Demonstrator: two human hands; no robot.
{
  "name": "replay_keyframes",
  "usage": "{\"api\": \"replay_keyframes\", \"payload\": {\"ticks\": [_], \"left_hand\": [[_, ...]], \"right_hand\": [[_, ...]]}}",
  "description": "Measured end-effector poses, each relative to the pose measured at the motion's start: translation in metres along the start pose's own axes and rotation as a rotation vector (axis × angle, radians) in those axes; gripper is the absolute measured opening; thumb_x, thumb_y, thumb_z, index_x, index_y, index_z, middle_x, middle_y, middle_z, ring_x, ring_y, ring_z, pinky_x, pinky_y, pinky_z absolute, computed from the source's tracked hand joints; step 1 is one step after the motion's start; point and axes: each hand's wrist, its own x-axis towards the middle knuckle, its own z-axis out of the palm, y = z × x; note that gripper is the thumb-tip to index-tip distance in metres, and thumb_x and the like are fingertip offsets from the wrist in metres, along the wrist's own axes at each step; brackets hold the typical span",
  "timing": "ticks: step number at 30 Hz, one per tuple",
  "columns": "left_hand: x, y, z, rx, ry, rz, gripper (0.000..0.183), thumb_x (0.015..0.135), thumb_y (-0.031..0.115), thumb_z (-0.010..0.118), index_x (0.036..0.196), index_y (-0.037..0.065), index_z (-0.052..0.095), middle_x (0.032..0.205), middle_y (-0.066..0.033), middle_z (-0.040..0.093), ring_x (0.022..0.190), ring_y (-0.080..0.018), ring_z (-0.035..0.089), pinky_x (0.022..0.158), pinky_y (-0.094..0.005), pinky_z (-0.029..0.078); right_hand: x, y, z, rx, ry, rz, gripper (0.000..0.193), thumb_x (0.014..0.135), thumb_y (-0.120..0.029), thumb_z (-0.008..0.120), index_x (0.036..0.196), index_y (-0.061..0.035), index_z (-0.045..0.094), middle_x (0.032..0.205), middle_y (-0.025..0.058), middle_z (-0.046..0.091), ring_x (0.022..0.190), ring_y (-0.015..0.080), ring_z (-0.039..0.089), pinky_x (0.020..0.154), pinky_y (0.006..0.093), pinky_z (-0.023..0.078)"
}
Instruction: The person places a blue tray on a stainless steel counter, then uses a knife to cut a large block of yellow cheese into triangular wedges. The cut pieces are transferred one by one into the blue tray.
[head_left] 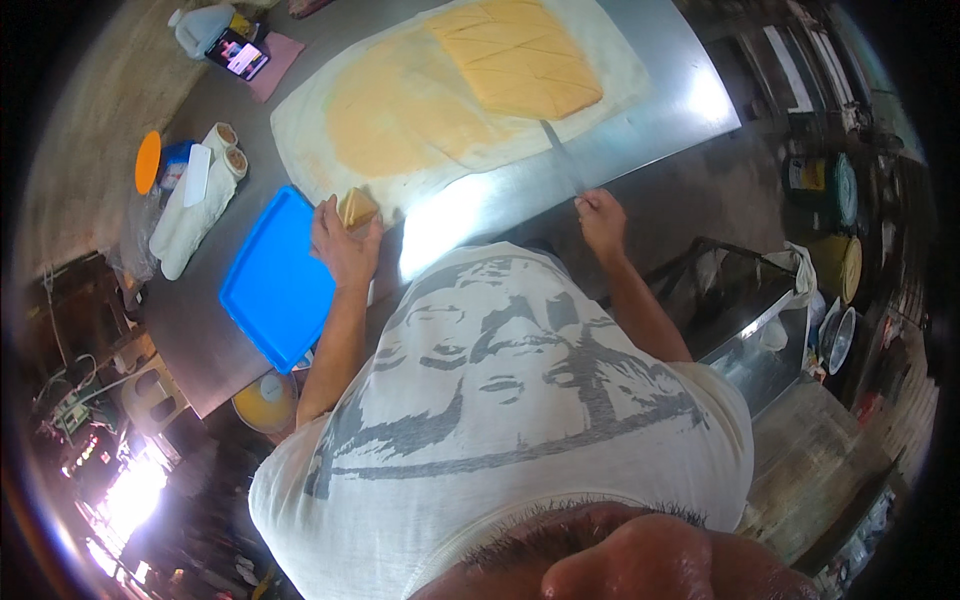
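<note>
My left hand (345, 245) is closed around a small wedge of yellow dough (356, 208), between the cloth's near edge and a blue tray (275, 285). In my right hand (602, 222), at the table's near edge, is a long thin knife (562, 155). The fingers wrap its handle, and the blade points away toward the dough. A thick slab of yellow dough (520, 65), marked with crossing cut lines, lies on a pale floured cloth (300, 130). To its left the cloth carries a wide yellowish stain.
At the far left are a white jug (197, 32) and a phone (237, 54) on a pink cloth (278, 60). White-wrapped rolls (205, 205) lie left of the tray, near an orange disc (148, 162). A metal-edged bin (760, 325) stands to my right.
</note>
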Motion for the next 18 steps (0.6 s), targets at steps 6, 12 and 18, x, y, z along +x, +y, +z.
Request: {"api": "replay_keyframes", "payload": {"ticks": [6,12,18], "left_hand": [[0.053,0.065,0.032,-0.227,0.046,0.353,0.053,0.080,0.035,0.077,0.127,0.013,0.065,0.131,-0.0106,0.059,0.131,-0.0330,0.048,0.106,-0.0539,0.033],[0.093,0.174,0.099,-0.112,-0.238,0.653,0.054,0.083,0.033,0.077,0.132,0.015,0.062,0.132,-0.0075,0.059,0.128,-0.0291,0.049,0.106,-0.0514,0.033],[0.113,0.227,0.139,0.000,-0.332,0.687,0.067,0.082,0.031,0.077,0.142,0.016,0.051,0.136,-0.0060,0.055,0.130,-0.0266,0.047,0.105,-0.0470,0.033]], "right_hand": [[0.005,-0.012,0.011,-0.004,0.050,-0.050,0.018,0.087,-0.016,0.074,0.098,-0.0020,0.071,0.091,0.0107,0.075,0.083,0.0256,0.071,0.080,0.0356,0.055],[0.007,-0.040,0.004,0.044,0.100,-0.141,0.015,0.088,-0.011,0.075,0.100,-0.0016,0.071,0.088,0.0113,0.075,0.080,0.0198,0.072,0.077,0.0326,0.055],[-0.006,-0.043,-0.011,0.120,0.068,-0.051,0.016,0.089,-0.011,0.074,0.101,-0.0013,0.072,0.089,0.0112,0.076,0.081,0.0192,0.072,0.077,0.0317,0.056]]}}
